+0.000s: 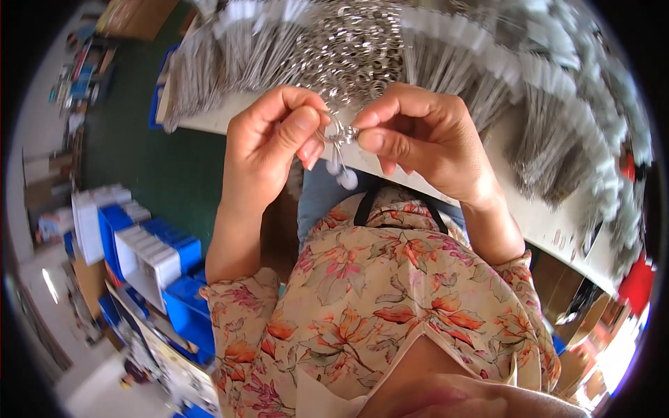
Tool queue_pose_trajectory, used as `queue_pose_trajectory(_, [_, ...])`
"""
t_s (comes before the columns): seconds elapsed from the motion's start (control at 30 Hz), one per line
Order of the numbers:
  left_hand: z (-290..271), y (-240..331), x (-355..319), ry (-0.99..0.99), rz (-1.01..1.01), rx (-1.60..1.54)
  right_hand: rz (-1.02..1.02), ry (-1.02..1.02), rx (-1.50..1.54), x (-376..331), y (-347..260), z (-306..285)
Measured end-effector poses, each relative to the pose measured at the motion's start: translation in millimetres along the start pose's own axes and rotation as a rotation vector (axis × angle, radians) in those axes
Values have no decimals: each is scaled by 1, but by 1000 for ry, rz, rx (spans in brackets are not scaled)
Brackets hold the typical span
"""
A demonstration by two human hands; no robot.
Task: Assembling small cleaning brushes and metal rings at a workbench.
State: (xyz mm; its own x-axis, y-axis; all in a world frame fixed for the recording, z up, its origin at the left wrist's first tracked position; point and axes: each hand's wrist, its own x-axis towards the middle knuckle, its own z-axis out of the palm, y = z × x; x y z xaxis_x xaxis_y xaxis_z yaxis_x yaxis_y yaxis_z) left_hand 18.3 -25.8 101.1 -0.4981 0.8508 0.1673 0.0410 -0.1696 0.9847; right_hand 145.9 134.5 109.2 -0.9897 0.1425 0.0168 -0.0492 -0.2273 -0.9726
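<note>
Hands meet just above the near edge of the table (529, 216), and what matters is how the ring (333, 129) sits between them. The left hand (268, 150) pinches it from the left side, thumb pad over the curled forefinger, closed tight on the metal loop. The right hand (418, 139) comes from the opposite side, thumb and forefinger tip shut on a small metal piece (350, 134) that touches the ring's right edge. So the two grips face each other along a nearly level line, with the ring in the narrow gap between the fingertips, about equally near both hands.

From the ring a short strand hangs straight down, ending in a pale tag (346, 178) that dangles free in front of the floral blouse (390, 292). Its long axis is upright, crossing the line of the grips.

Behind the hands, a heap of loose rings (348, 49) and fanned bundles of tags (557, 125) cover the table. Blue bins (174, 279) stand on the floor at the left.
</note>
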Motion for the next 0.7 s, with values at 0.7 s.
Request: queue_pose_trajectory(0.7, [-15,-19,-180,1030,26,33,230,-651,-14,61,89,138])
